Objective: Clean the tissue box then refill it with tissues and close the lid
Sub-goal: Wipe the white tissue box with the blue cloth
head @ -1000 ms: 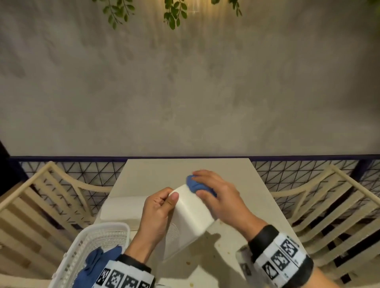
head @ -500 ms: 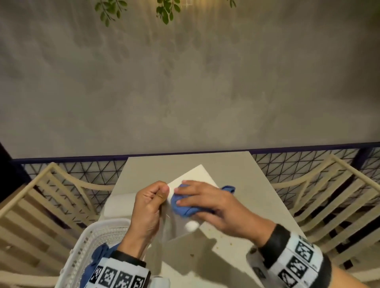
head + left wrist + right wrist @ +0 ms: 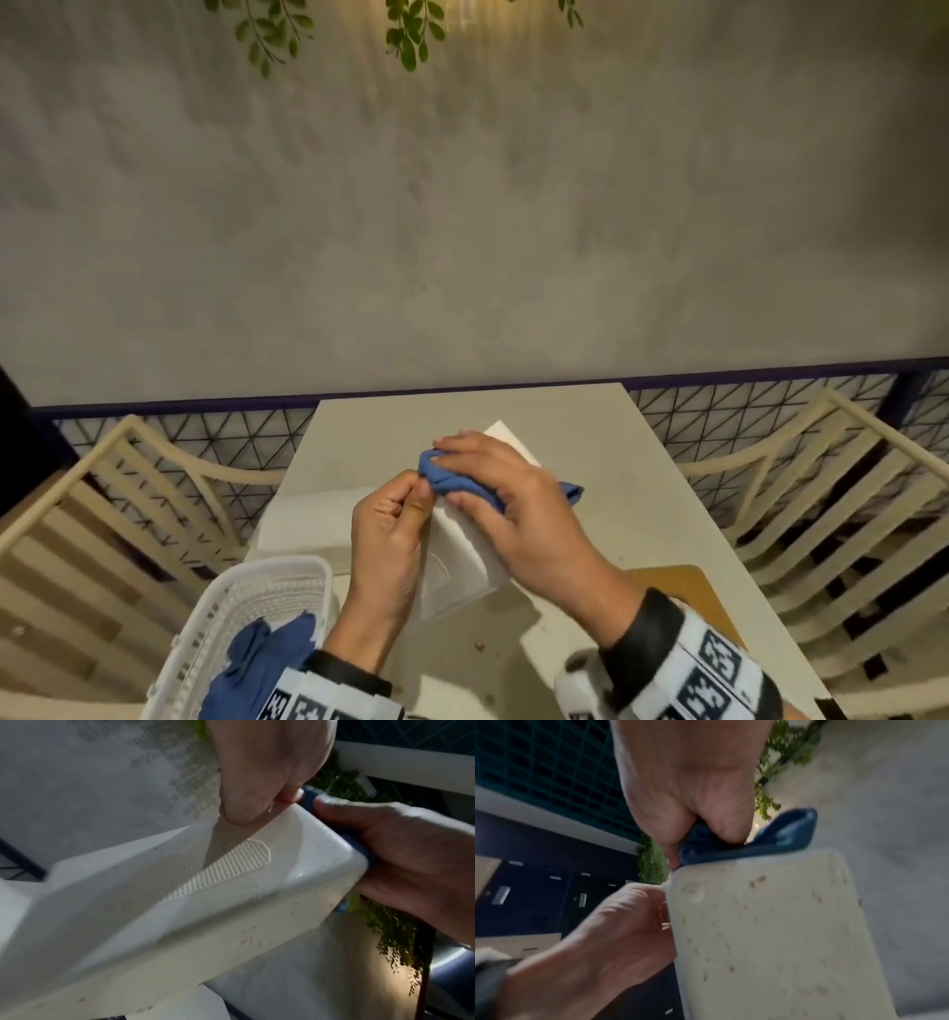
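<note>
The white tissue box (image 3: pixel 464 560) is held tilted above the table, its speckled side showing in the right wrist view (image 3: pixel 770 933). My left hand (image 3: pixel 390 519) pinches its upper edge, thumb on the rim (image 3: pixel 239 809). My right hand (image 3: pixel 503 493) presses a bunched blue cloth (image 3: pixel 447 478) against the box's top face; the same cloth (image 3: pixel 757 841) sits under my fingers there. The box's textured inner floor (image 3: pixel 218 874) is in sight and holds no tissues.
A white stack of tissues (image 3: pixel 313 524) lies on the table (image 3: pixel 590 462) left of the box. A white basket (image 3: pixel 241 632) with another blue cloth (image 3: pixel 257 668) sits at the near left. A brown board (image 3: pixel 683 591) lies at the right. Slatted chairs (image 3: pixel 821 514) flank the table.
My right hand has slid the cloth leftward and toward me across the box's top, from its far end to the corner by my left hand. The box has tipped flatter.
</note>
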Tool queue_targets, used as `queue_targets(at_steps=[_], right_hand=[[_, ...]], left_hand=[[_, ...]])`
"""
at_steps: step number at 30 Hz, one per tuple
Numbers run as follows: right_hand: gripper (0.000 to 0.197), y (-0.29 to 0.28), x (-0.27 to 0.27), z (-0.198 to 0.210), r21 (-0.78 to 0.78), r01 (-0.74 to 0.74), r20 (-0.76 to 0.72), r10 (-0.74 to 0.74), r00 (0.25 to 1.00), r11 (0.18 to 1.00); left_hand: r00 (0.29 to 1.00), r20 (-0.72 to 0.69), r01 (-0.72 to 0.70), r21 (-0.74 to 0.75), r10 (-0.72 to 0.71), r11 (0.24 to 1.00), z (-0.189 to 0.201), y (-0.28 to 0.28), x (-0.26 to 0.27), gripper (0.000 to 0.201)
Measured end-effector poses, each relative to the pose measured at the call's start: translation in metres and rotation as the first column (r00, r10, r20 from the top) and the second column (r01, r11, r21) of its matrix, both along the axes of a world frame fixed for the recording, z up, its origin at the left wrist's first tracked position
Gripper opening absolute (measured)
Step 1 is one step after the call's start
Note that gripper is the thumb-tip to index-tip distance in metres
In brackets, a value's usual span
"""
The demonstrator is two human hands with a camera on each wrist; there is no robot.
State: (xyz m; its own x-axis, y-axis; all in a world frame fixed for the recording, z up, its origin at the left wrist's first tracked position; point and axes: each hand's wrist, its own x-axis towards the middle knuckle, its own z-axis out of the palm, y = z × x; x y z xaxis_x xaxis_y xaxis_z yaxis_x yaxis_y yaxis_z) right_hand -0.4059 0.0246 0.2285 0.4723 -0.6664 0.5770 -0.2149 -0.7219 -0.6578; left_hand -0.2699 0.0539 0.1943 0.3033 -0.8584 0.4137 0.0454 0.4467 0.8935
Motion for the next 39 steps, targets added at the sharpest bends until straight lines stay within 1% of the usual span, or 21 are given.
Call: queue_targets(at_steps=[2, 6, 7, 9, 11, 12, 14, 16, 18, 20, 21, 22, 24, 26, 28, 31, 32, 34, 36, 37, 39], right_hand=[[0.028, -0.009, -0.007, -0.003, 0.010, -0.026, -0.019, 0.026, 0.999, 1.000], [0.026, -0.033, -0.017, -0.003, 0.170, 0.165, 0.019, -0.171, 0.985, 0.972], [0.028, -0.023, -0.013, -0.003, 0.130, 0.127, 0.007, -0.129, 0.992, 0.983], [0.030, 0.003, -0.009, -0.007, -0.007, -0.108, -0.059, 0.107, 0.992, 0.994], [0.031, 0.010, -0.025, -0.014, -0.067, -0.300, -0.144, 0.289, 0.947, 0.951], [0.033, 0.000, -0.035, -0.016, -0.037, -0.293, -0.129, 0.287, 0.949, 0.955], [0.030, -0.027, -0.048, -0.016, 0.043, -0.103, -0.063, 0.106, 0.992, 0.994], [0.028, -0.033, -0.041, -0.013, 0.042, 0.050, -0.055, -0.047, 0.997, 0.998], [0.029, -0.014, -0.021, -0.010, -0.060, -0.066, -0.083, 0.060, 0.995, 0.996], [0.032, 0.009, -0.022, -0.012, -0.212, -0.310, -0.210, 0.266, 0.941, 0.927], [0.034, 0.008, -0.031, -0.011, -0.206, -0.373, -0.253, 0.319, 0.913, 0.904], [0.033, -0.002, -0.039, -0.010, -0.169, -0.365, -0.255, 0.318, 0.913, 0.916], [0.030, -0.027, -0.054, -0.007, -0.055, -0.158, -0.158, 0.148, 0.976, 0.986], [0.030, -0.031, -0.050, -0.006, -0.031, -0.003, -0.119, -0.001, 0.993, 1.000], [0.032, -0.008, -0.031, -0.009, -0.155, -0.113, -0.135, 0.092, 0.987, 0.982], [0.032, 0.021, -0.027, -0.013, -0.303, -0.357, -0.239, 0.292, 0.926, 0.884], [0.032, 0.015, -0.031, -0.010, -0.284, -0.351, -0.225, 0.294, 0.929, 0.892], [0.027, -0.008, -0.042, -0.009, -0.165, -0.198, -0.101, 0.184, 0.978, 0.966], [0.021, -0.031, -0.051, -0.007, 0.092, -0.061, 0.005, 0.061, 0.998, 0.994], [0.021, -0.038, -0.053, -0.006, 0.256, -0.100, 0.087, 0.080, 0.993, 0.961], [0.042, -0.044, -0.051, -0.006, 0.466, -0.288, 0.312, 0.149, 0.938, 0.837]], left_hand=[[1.000, -0.003, 0.019, 0.003, -0.019, 1.000, -0.001, 0.001, 0.002, 0.020], [0.999, 0.005, -0.041, 0.031, 0.041, 0.999, -0.004, 0.002, -0.005, 0.027], [0.998, -0.043, -0.050, 0.043, 0.052, 0.998, -0.004, 0.000, -0.004, 0.027], [0.983, -0.179, -0.039, 0.057, 0.049, 0.998, -0.005, -0.004, 0.005, 0.029], [0.978, -0.204, -0.040, 0.059, 0.051, 0.997, -0.005, -0.005, 0.016, 0.042], [0.979, -0.196, -0.044, 0.060, 0.055, 0.997, -0.004, -0.004, 0.018, 0.039], [0.986, -0.153, -0.050, 0.058, 0.058, 0.997, -0.004, -0.004, 0.013, 0.029], [0.986, -0.131, -0.096, 0.070, 0.104, 0.993, -0.004, -0.005, 0.003, 0.030], [0.973, -0.195, -0.107, 0.089, 0.123, 0.990, -0.002, -0.006, 0.001, 0.029], [0.950, -0.290, -0.081, 0.115, 0.111, 0.990, 0.000, -0.005, 0.003, 0.027], [0.942, -0.324, -0.054, 0.115, 0.089, 0.992, 0.002, -0.004, 0.004, 0.024], [0.936, -0.345, -0.027, 0.109, 0.064, 0.994, 0.005, -0.002, 0.003, 0.022], [0.930, -0.365, -0.012, 0.101, 0.048, 0.995, 0.005, -0.002, -0.001, 0.023], [0.931, -0.356, -0.038, 0.120, 0.079, 0.992, 0.008, -0.002, -0.005, 0.031], [0.929, -0.357, -0.055, 0.130, 0.099, 0.990, 0.010, -0.003, -0.005, 0.034], [0.945, -0.321, -0.014, 0.132, 0.056, 0.991, 0.012, 0.000, -0.002, 0.041], [0.940, -0.340, 0.009, 0.133, 0.037, 0.991, 0.012, 0.001, -0.002, 0.043], [0.925, -0.380, 0.054, 0.110, -0.008, 0.992, 0.012, 0.003, 0.001, 0.034], [0.921, -0.385, 0.099, 0.108, -0.050, 0.989, 0.012, 0.006, 0.006, 0.030], [0.915, -0.396, 0.130, 0.100, -0.080, 0.986, 0.011, 0.008, 0.009, 0.030], [0.888, -0.441, 0.178, 0.071, -0.130, 0.981, 0.015, 0.013, 0.013, 0.033]])
